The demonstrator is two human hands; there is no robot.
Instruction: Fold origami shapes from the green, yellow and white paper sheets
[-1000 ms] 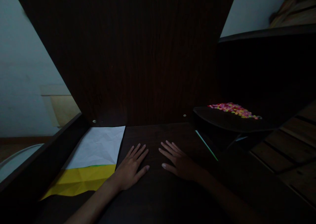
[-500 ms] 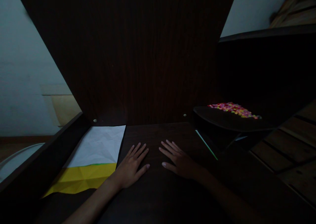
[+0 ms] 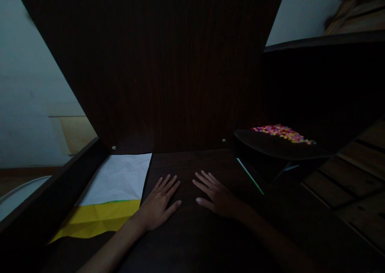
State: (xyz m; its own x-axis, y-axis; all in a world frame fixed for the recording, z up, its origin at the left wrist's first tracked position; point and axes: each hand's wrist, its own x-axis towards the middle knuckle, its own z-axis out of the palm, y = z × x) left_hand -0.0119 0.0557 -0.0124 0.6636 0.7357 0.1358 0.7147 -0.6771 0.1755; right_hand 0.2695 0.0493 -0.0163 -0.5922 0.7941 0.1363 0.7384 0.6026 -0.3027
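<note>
both hands still flat, open, empty on the dark desk — unmoved; paper alongside

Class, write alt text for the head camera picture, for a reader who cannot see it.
A person's left hand and right hand lie flat and empty on a dark wooden desk in dim light. Left of them lies a creased white and yellow paper; to the right, a dark tray holds small colourful pieces.
</note>
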